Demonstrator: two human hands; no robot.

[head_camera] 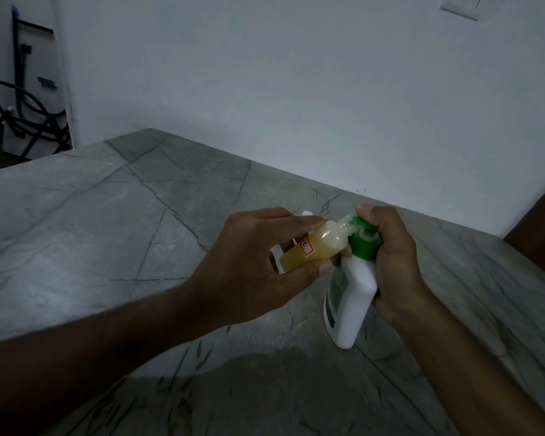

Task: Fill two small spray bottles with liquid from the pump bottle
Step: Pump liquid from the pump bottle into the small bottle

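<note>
the left hand [249,262] pinches a small spray bottle [309,247] of yellowish liquid, tilted — its open neck at the green pump head [364,237]. the right hand [394,262] grips the white pump bottle [353,297], leaning on the grey tabletop [107,231].

Both forearms reach inward, left hand [252,262] and right hand [394,262] each curled in a grip.

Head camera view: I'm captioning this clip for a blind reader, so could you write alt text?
A person's left hand holds a small bottle of yellowish liquid tilted against the green pump of a white pump bottle, which the right hand grips on a grey marble-patterned counter. A white wall stands behind.
</note>
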